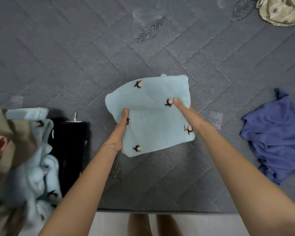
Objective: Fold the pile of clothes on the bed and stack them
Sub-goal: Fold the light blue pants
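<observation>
A folded light-blue fleece garment (153, 126) with small brown-and-white motifs is held above the middle of the grey quilted bed (109, 57). My left hand (119, 132) grips its left edge, thumb on top and fingers hidden underneath. My right hand (186, 111) holds its right edge the same way, thumb lying on the upper fold. At the left lies a heap of clothes (24, 159): an olive piece, a pink piece, more light-blue fleece. A folded dark navy garment (68, 150) lies beside that heap.
A crumpled purple-blue garment (276, 133) lies at the right of the bed. A beige patterned cloth (281, 11) sits at the far right corner. The bed's front edge (160, 211) runs along the bottom, with pale floor and the person's legs below it.
</observation>
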Demonstrator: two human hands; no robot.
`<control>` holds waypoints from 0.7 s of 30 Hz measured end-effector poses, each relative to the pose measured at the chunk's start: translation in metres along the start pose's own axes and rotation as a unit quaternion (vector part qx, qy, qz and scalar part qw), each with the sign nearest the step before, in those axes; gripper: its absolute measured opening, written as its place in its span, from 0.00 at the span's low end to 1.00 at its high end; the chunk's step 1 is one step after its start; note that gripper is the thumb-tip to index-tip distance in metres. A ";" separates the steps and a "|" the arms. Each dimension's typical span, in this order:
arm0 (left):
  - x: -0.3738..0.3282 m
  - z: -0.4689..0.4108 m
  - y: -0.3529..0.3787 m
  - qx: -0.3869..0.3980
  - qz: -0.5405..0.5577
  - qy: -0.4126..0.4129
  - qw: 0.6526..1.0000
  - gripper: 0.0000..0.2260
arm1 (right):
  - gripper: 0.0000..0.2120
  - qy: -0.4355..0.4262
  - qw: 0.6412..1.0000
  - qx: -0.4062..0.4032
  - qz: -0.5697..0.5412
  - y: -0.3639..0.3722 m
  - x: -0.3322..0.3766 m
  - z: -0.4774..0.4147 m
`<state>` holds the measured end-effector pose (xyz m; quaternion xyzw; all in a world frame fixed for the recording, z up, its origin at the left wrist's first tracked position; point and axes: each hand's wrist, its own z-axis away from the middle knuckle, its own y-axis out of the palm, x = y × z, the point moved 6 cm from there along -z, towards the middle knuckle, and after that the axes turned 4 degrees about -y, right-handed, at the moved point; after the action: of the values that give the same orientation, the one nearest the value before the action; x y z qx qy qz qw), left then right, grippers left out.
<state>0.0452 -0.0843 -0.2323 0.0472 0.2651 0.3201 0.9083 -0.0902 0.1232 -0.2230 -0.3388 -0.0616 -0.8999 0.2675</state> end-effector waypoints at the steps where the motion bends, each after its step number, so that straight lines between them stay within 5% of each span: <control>1: -0.001 0.006 0.003 0.011 0.008 -0.020 1.000 0.25 | 0.36 0.016 0.999 0.034 -0.024 0.004 0.001 0.007; 10: -0.013 0.111 0.041 0.059 0.061 -0.021 0.996 0.25 | 0.27 0.068 0.985 0.067 -0.141 0.007 0.031 0.119; 21: -0.079 0.291 0.072 0.081 0.115 0.095 0.985 0.22 | 0.23 -0.027 0.963 0.065 -0.259 0.022 0.116 0.269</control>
<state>0.1022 -0.0514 0.0702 0.1203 0.3686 0.4024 0.8293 0.0036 0.1325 0.0551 -0.3174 -0.2133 -0.9229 0.0447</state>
